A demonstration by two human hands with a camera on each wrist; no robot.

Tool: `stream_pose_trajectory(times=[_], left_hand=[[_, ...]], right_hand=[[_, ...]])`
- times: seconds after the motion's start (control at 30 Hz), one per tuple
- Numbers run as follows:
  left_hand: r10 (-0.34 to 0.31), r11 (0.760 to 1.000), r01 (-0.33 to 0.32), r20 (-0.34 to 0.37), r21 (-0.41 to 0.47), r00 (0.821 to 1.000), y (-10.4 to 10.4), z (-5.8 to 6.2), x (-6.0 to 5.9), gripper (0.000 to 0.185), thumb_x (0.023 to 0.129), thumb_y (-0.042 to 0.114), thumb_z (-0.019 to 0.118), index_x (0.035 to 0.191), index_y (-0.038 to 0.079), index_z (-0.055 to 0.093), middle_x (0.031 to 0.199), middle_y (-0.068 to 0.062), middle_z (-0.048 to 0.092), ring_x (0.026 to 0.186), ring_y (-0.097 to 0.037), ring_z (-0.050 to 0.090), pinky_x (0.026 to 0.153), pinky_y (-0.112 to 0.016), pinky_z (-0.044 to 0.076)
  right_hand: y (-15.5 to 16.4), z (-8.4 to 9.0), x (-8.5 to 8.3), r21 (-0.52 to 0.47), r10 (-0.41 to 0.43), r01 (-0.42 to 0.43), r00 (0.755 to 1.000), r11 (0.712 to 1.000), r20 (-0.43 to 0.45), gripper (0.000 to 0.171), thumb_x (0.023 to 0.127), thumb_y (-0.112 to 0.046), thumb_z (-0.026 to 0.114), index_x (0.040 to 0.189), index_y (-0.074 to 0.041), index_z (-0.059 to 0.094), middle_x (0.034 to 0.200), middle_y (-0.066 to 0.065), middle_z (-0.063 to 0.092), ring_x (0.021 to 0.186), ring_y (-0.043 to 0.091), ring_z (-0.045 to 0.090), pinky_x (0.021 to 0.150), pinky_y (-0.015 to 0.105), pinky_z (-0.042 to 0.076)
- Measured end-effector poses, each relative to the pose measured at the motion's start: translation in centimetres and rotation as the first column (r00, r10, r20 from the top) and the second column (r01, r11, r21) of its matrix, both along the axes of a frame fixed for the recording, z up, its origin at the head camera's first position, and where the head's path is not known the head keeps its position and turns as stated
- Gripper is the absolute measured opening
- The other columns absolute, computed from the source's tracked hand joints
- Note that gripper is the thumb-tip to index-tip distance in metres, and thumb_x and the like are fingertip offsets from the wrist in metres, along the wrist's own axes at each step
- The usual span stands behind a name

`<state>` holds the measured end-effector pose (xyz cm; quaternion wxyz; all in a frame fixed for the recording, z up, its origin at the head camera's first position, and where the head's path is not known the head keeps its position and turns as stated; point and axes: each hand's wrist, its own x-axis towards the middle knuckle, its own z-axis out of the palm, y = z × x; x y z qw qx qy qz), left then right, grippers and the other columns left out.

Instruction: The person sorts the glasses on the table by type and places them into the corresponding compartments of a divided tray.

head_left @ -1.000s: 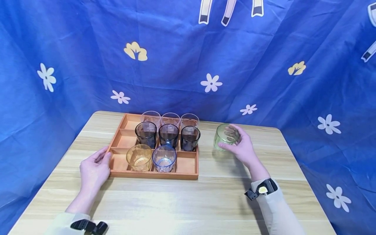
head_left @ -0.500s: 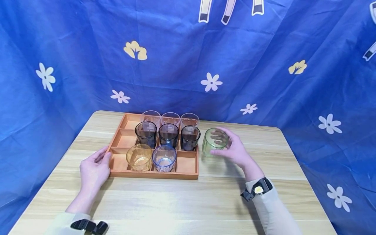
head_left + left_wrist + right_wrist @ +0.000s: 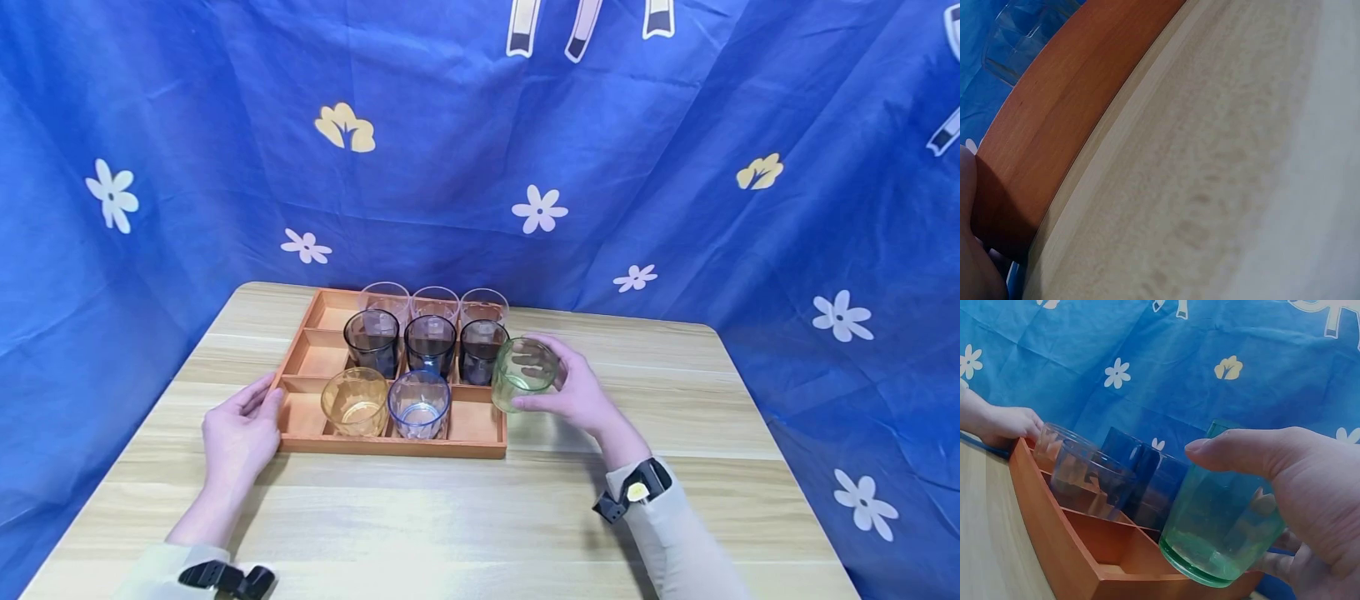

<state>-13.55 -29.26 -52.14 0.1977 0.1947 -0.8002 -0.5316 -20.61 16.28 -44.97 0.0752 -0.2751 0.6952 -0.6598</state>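
My right hand (image 3: 573,387) holds a green glass (image 3: 523,375) between thumb and fingers. The glass is slightly tilted above the right edge of a wooden compartment tray (image 3: 390,447); in the right wrist view its base is over the tray's side. My left hand (image 3: 240,433) grips the tray's left side near the front corner. An amber glass (image 3: 355,402) and a clear glass with a blue rim (image 3: 418,406) stand in the front row. Behind them are three dark glasses, including one at right (image 3: 480,354), then three clear glasses, one at the back left (image 3: 385,300).
The front right compartment (image 3: 476,417) holds nothing, as do the compartments of the left column, such as the middle one (image 3: 318,354). The pale wooden table (image 3: 450,525) ends at a blue curtain (image 3: 450,167) with flower prints.
The right hand has carried the green glass left and toward the front, from the table on the right to the tray's right edge. The left hand stays at the tray.
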Motion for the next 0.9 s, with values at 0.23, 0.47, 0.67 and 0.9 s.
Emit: stream_pose_trajectory(times=[0.23, 0.47, 0.67, 0.9], left_hand=[[0.003, 1.0, -0.004, -0.015, -0.013, 1.0, 0.0, -0.1, 0.0, 0.035, 0.104, 0.017, 0.067, 0.137, 0.003, 0.071, 0.128, -0.021, 0.07, 0.094, 0.009, 0.065, 0.079, -0.006, 0.052], [-0.004, 1.0, 0.004, -0.017, -0.01, 1.0, 0.0, -0.2, -0.1, 0.035, 0.105, 0.017, 0.067, 0.137, 0.003, 0.07, 0.128, -0.022, 0.07, 0.094, 0.01, 0.065, 0.079, -0.006, 0.052], [-0.008, 1.0, 0.008, -0.001, -0.016, 1.0, 0.0, -0.1, 0.1, 0.037, 0.105, 0.019, 0.066, 0.138, 0.003, 0.07, 0.129, -0.021, 0.07, 0.097, 0.007, 0.066, 0.08, -0.006, 0.052], [-0.017, 1.0, 0.017, -0.018, -0.013, 1.0, -0.1, 0.0, 0.0, 0.036, 0.105, 0.017, 0.067, 0.137, 0.002, 0.07, 0.128, -0.022, 0.07, 0.095, 0.009, 0.065, 0.08, -0.006, 0.052]], right_hand=[[-0.9, -0.6, 0.8, -0.037, -0.019, 0.02, 1.0, 0.999, 0.016, 0.097, 0.067, 0.017, 0.09, 0.153, -0.002, 0.048, 0.146, 0.019, 0.058, 0.13, 0.047, 0.057, 0.109, 0.053, 0.051], [-2.1, -0.8, 1.9, 0.001, -0.06, 0.06, 0.998, 0.998, -0.007, 0.097, 0.065, 0.009, 0.095, 0.151, -0.006, 0.053, 0.143, 0.016, 0.061, 0.127, 0.041, 0.061, 0.109, 0.047, 0.052], [-2.9, -1.8, 2.4, -0.023, -0.052, 0.051, 0.999, 0.998, -0.001, 0.098, 0.066, 0.011, 0.095, 0.152, -0.002, 0.05, 0.143, 0.018, 0.061, 0.128, 0.045, 0.06, 0.108, 0.048, 0.052], [-3.9, -2.4, 3.1, -0.006, -0.066, 0.066, 0.998, 0.998, 0.008, 0.097, 0.068, 0.009, 0.095, 0.153, -0.005, 0.05, 0.142, 0.015, 0.061, 0.127, 0.041, 0.061, 0.107, 0.047, 0.054]])
